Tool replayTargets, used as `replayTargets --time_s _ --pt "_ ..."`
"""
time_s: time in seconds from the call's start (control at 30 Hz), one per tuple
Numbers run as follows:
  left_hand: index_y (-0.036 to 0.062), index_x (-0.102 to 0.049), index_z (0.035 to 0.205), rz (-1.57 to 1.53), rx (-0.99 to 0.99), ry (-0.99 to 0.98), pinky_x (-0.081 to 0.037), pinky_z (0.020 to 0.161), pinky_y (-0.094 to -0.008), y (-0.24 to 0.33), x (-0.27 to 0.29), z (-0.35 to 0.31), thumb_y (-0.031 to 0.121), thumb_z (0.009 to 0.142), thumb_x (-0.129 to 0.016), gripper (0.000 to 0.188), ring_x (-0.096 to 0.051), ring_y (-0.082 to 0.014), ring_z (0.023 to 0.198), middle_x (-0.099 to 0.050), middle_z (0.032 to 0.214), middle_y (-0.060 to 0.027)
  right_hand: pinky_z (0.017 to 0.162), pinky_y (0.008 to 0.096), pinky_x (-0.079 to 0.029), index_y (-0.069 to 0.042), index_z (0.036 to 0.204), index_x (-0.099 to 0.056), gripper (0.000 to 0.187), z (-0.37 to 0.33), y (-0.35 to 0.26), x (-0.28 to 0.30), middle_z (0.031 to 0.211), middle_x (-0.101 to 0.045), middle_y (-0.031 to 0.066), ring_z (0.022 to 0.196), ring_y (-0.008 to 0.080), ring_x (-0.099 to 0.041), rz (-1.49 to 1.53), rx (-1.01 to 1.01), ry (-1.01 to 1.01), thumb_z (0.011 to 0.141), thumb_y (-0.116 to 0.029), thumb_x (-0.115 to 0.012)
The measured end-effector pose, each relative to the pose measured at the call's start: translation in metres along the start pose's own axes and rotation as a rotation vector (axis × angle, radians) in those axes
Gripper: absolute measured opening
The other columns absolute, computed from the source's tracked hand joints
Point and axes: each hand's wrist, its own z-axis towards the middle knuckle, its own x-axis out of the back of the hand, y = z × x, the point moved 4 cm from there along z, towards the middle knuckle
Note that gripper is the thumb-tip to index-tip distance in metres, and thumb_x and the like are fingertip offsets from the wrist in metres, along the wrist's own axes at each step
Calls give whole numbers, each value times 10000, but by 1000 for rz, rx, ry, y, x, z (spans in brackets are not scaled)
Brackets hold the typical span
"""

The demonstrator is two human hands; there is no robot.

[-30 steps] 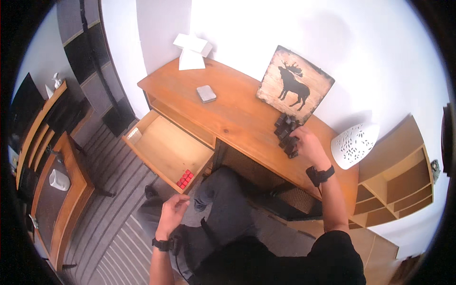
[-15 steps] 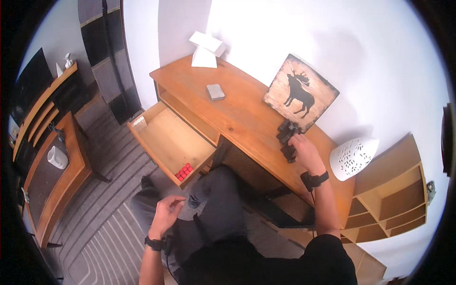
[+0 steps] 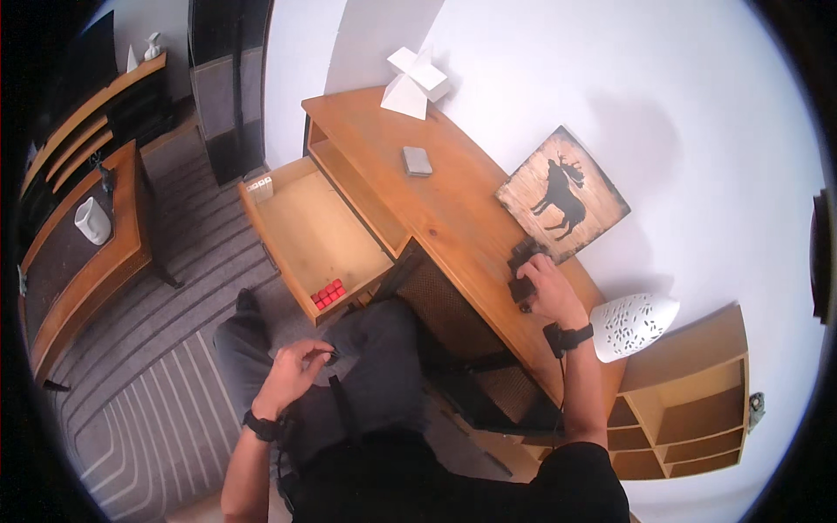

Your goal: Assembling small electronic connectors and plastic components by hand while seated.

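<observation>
My right hand (image 3: pixel 558 296) is over the desktop with its fingers curled down on a cluster of small black blocks (image 3: pixel 526 253), near the foot of a wooden moose picture. Which of the blocks it grips is partly hidden by the fingers. My left hand (image 3: pixel 292 375) hangs above my lap, thumb and fingers pinched together. A small dark spot shows at its fingertips, too small to name. Between my left hand and the desk is a pulled-out drawer (image 3: pixel 327 222). Red blocks (image 3: pixel 329 295) sit in its near corner, white blocks (image 3: pixel 260 186) in its far left corner.
On the desk (image 3: pixel 445 205) are a grey square coaster stack (image 3: pixel 417 161), a white angular lamp (image 3: pixel 410 87) and the moose picture (image 3: pixel 562 196). A white perforated lampshade (image 3: pixel 635 324) stands close to my right wrist, beside a wooden cubby shelf (image 3: pixel 689 410). The open drawer juts out near my knees.
The view has turned, shifting the scene. My left hand's fingertips have closed into a pinch. My right hand stays at the black blocks, its fingers slightly shifted among them.
</observation>
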Motion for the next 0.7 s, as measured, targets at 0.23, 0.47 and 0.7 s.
replayTargets --time_s 0.23,0.47,0.7 --pt "-3 -747 1125 -29 29 22 -584 850 -383 -12 7 -12 57 968 -705 174 -754 -288 943 -769 1043 -165 920 451 -506 -60 1075 -595 479 1 -3 15 1080 -598 151 1094 395 -586 79 -49 -35 642 27 -780" --pt "-5 -735 1105 -26 61 -21 -584 863 -395 -10 5 -14 53 964 -695 158 -749 -326 944 -758 1048 -170 867 441 -539 -35 1128 -602 449 26 -27 32 1068 -657 179 1021 400 -662 288 -216 44 741 -111 -814" --pt "-5 -728 1111 -51 19 -10 -589 837 -391 -10 3 -19 82 978 -687 164 -750 -318 929 -744 1040 -168 885 437 -545 -18 1212 -611 499 92 -39 8 1099 -685 183 1036 355 -683 225 -46 95 791 -172 -830"
